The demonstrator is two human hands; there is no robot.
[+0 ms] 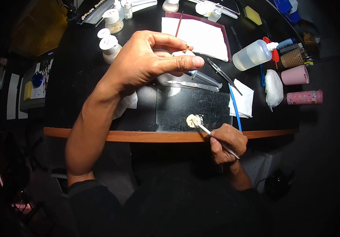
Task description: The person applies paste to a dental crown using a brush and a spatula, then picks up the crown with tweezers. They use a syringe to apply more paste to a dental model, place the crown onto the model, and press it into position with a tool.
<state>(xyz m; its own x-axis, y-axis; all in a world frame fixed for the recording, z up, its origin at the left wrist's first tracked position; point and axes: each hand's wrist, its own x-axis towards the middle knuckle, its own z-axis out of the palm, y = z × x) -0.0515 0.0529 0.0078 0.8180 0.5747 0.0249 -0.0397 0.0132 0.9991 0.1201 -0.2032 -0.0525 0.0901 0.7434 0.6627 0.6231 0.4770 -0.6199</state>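
My left hand is raised over the desk, its thumb and fingers closed round a small whitish piece with a gold-coloured pin standing up from it. In my right hand, near the desk's front edge, is a thin white tool, held like a pen. The tool's tip touches a small cream-coloured mound on a scratched glass plate. A scalpel lies along the back of the plate, and a syringe rests just behind it, partly hidden by my left hand.
White tissue with a thin brush lies on a dark red tray. Tweezers, a blue strip, folded tissue and a clear bottle are at the right. White-lidded jars stand behind my left forearm.
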